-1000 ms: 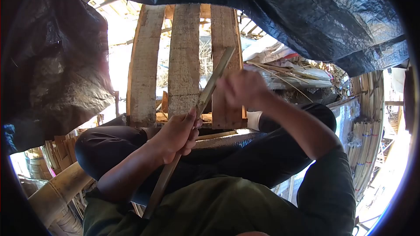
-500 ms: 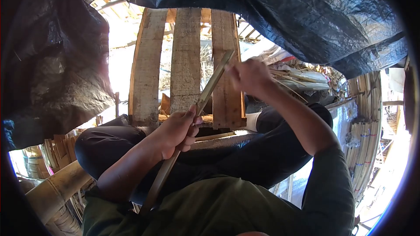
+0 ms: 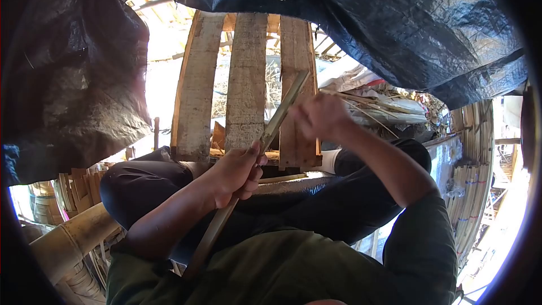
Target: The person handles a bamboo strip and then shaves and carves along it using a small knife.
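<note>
A long, narrow strip (image 3: pixel 280 114), likely bamboo or wood, slants from my lap up to the right in front of the wooden planks. My left hand (image 3: pixel 240 172) is wrapped round its middle, with the thumb along the top. Close to the right side of the strip's upper part is my right hand (image 3: pixel 320 116), blurred, with its fingers curled. Whether it holds anything small is hidden by the blur. The lower end of the strip rests against my dark green shirt (image 3: pixel 293 265).
Three upright planks (image 3: pixel 245 79) stand ahead between my crossed legs. A dark tarp (image 3: pixel 418 22) hangs overhead and at the left (image 3: pixel 79 90). A thick bamboo pole (image 3: pixel 79 237) lies at the lower left. Bundled strips (image 3: pixel 470 192) stand at the right.
My right hand has moved along the strip's upper part and back down slightly, staying beside it. My left hand keeps its grip. The whole view has shifted a little.
</note>
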The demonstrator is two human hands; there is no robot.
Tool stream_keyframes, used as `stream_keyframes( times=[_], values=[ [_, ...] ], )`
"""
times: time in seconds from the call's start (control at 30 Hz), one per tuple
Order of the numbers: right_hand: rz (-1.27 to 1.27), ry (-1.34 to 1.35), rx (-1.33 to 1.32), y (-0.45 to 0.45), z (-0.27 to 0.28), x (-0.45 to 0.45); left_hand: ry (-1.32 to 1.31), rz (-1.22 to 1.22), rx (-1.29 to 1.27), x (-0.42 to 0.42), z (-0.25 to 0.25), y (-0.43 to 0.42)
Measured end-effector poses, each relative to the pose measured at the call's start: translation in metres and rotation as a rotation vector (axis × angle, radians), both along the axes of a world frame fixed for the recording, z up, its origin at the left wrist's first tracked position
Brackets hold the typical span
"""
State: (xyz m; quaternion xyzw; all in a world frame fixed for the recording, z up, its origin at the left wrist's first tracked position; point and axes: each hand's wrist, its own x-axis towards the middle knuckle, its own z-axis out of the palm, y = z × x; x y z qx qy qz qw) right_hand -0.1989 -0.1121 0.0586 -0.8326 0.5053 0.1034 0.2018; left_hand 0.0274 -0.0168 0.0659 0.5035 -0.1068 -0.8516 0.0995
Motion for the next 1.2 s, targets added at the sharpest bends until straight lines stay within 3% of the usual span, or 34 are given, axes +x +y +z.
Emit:
stream_keyframes(
  times=[0.03,0.1,0.2,0.23,0.3,0.37,0.47,0.57,1.2],
  values=[
    [-0.002,0.000,0.009,-0.015,-0.010,-0.010,0.000,-0.002,0.009,-0.001,0.001,0.002],
    [-0.233,0.084,-0.216,-0.042,-0.023,-0.032,-0.036,-0.006,-0.033,-0.002,0.004,0.000],
    [-0.297,0.086,-0.125,-0.039,-0.011,-0.028,-0.020,-0.027,-0.042,0.004,0.002,-0.004],
    [-0.320,-0.046,-0.065,-0.028,-0.005,-0.018,-0.022,-0.019,-0.044,0.005,0.000,-0.005],
    [-0.220,-0.182,0.105,0.002,0.012,0.002,-0.070,-0.024,-0.080,0.004,-0.005,-0.007],
    [-0.049,-0.356,0.017,0.036,-0.001,0.007,-0.095,-0.020,-0.091,0.000,-0.006,-0.009],
    [-0.094,-0.436,0.065,0.057,0.003,0.014,-0.109,-0.011,-0.087,-0.005,-0.004,-0.009],
    [-0.141,-0.281,0.092,0.048,0.010,0.015,-0.079,0.014,-0.070,-0.008,-0.003,-0.006],
    [0.097,-0.274,-0.096,0.040,-0.023,0.001,-0.005,-0.027,-0.068,-0.008,-0.013,-0.013]
  ],
)
